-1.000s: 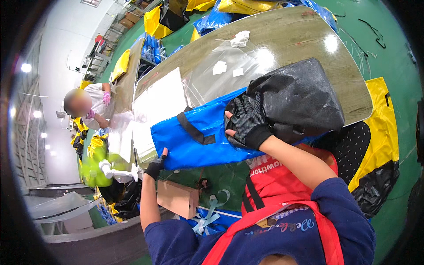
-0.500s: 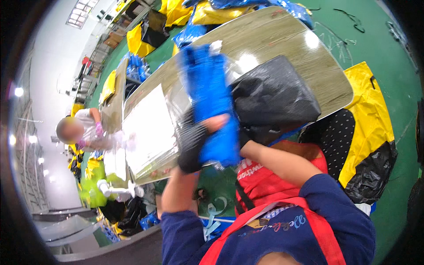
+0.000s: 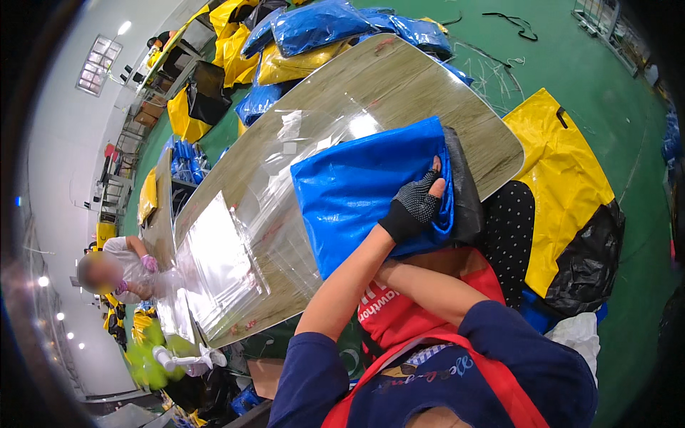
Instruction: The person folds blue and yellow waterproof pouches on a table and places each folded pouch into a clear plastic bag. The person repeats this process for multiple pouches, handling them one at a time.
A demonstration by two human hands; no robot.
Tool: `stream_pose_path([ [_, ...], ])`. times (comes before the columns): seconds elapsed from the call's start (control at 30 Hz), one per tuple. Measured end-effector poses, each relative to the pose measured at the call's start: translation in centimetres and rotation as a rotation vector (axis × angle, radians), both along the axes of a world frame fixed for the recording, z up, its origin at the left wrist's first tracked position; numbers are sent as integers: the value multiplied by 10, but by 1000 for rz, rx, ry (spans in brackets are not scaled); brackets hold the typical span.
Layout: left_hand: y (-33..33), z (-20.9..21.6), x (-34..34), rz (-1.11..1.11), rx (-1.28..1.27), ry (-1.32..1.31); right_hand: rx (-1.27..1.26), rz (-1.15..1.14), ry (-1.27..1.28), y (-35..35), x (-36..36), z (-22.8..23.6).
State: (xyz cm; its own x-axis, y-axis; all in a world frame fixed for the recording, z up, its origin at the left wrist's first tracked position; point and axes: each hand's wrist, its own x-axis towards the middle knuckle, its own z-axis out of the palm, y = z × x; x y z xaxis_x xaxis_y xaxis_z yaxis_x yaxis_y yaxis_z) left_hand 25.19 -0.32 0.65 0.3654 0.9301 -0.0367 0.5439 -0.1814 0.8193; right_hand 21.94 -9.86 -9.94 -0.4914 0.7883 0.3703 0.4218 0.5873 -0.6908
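Note:
A broad, folded blue sheet of glossy woven plastic [image 3: 357,192] lies over the near right part of the table, with layered folds along its right edge. My left hand [image 3: 417,205], in a black dotted glove with bare thumb and fingertip, is closed on those folds at the right. My right forearm [image 3: 442,289] crosses beneath the left one; the right hand itself is hidden under the blue sheet. A black folded bundle [image 3: 464,196] shows from under the blue sheet's right side.
On the wood-grain table [image 3: 399,85] lie clear plastic sleeves [image 3: 221,250]. Blue and yellow packed bundles [image 3: 314,32] are heaped beyond it. At right stands a yellow and black bag [image 3: 560,192]. A co-worker [image 3: 128,260] in pink gloves is at the left. A white fan [image 3: 189,360] stands nearby.
The blue material was raised as a narrow, blurred bundle between my hands; now a broad blue face covers most of the black bundle. My left hand has moved right, and my right hand has gone underneath.

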Motion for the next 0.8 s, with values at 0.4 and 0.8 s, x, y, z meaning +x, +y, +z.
stream_pose_path([
  [0.4, -26, -13, 6, 7, 349, -39, -246, -528, -100, 99, 173, 163],
  [0.8, 13, 53, -68, -36, 743, 748, -706, -135, 332, 138, 234, 98],
])
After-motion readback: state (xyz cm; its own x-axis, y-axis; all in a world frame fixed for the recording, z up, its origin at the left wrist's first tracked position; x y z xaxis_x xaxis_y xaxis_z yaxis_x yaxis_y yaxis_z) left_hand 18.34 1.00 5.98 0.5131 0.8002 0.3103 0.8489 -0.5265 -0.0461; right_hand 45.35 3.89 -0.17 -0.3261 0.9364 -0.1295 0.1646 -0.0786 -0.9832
